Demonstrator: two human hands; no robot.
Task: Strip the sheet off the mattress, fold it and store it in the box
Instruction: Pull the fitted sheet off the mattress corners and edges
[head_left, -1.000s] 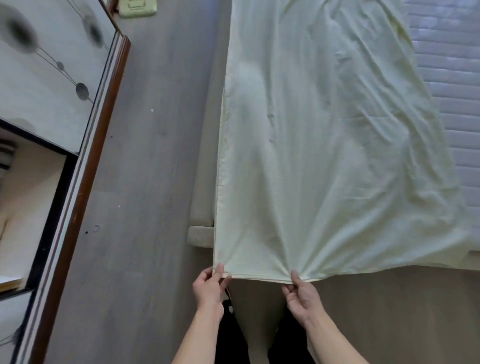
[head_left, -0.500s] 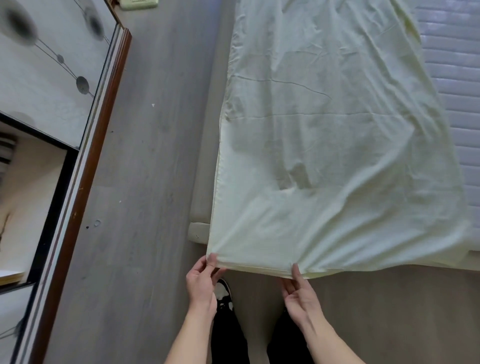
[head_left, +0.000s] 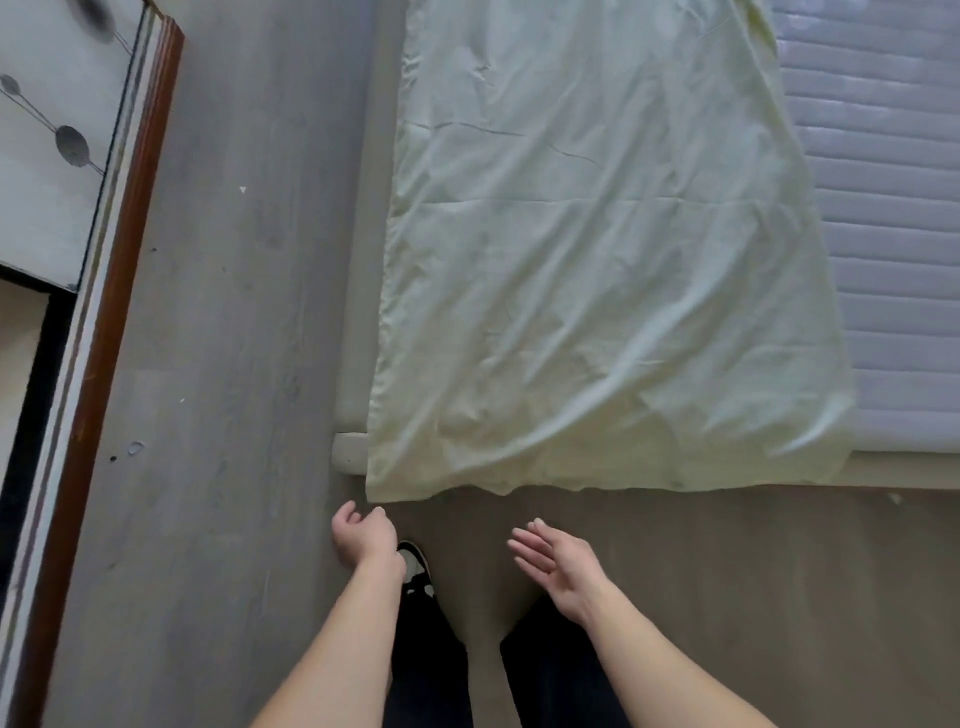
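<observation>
Pale sheet (head_left: 597, 270) lying folded long on the mattress (head_left: 883, 234), near edge just ahead of both hands. Left hand (head_left: 363, 535) loosely curled, right hand (head_left: 556, 561) flat, both holding nothing. Best to pinch both near corners, lift evenly, fold away. Grey floor (head_left: 234, 364) left of the left hand, cabinet (head_left: 78, 130) farther left. No box in sight.
</observation>
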